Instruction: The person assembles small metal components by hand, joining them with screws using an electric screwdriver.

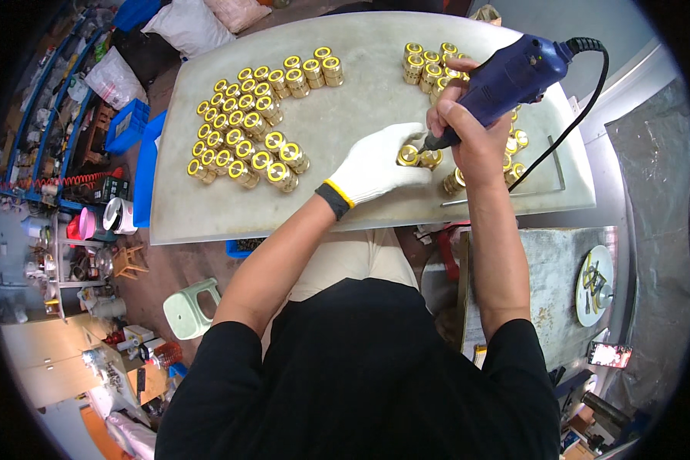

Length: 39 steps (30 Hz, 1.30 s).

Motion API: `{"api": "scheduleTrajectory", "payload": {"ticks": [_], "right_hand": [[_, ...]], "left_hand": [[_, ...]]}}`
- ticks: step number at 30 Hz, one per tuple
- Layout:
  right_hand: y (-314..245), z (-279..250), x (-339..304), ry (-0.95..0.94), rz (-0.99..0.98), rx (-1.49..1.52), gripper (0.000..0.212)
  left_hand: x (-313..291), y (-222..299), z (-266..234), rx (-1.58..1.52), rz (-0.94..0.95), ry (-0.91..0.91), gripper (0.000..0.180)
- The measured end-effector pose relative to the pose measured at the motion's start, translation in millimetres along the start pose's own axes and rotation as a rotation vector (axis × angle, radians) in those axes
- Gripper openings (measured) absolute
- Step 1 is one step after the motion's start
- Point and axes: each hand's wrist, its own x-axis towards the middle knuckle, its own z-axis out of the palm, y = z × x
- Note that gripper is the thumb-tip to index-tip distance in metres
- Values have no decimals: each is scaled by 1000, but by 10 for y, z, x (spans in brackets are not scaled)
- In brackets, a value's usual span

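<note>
My left hand (382, 159), in a white knit glove with a yellow and black cuff, is closed around a short brass cylinder (408, 156) standing on the table. Right beside that piece is a second brass cylinder (432, 159). My bare right hand (479, 142) grips a blue corded electric screwdriver (506, 83), tilted so its dark nose points down-left at these two pieces. The glove and the nose hide whether the tip touches one. Further brass cylinders stand behind and beside my right hand, partly covered by it.
A large group of brass cylinders with yellow-ringed tops (238, 123) fills the table's left side. The pale table (345, 84) has a thin metal bar frame (563, 165) at its right. A black cable (602, 84) loops down from the tool. At lower right, a side bench holds a white plate (604, 264) with small tools.
</note>
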Motion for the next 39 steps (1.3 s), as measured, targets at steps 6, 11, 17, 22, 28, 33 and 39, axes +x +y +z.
{"api": "scheduleTrajectory", "payload": {"ticks": [6, 11, 17, 22, 28, 33, 39], "right_hand": [[111, 44, -2, -32, 15, 16, 52], [123, 105, 13, -48, 24, -4, 51], [111, 129, 4, -69, 48, -74, 48], [107, 173, -25, -102, 92, -150, 40], [121, 165, -24, -104, 126, -136, 35], [142, 152, -26, -74, 116, -63, 35], [146, 153, 4, 66, 66, -35, 40]], "left_hand": [[-92, 172, -108, -146, -196, -64, 59], [-92, 78, -55, -114, -176, -38, 48], [-84, 99, -17, 21, -122, -12, 43], [-90, -8, 94, 72, -78, 50, 41], [-94, -50, 149, 126, -73, 77, 41], [-114, 23, 116, 91, -70, 98, 42], [-91, 106, 73, 178, -145, 17, 51]]}}
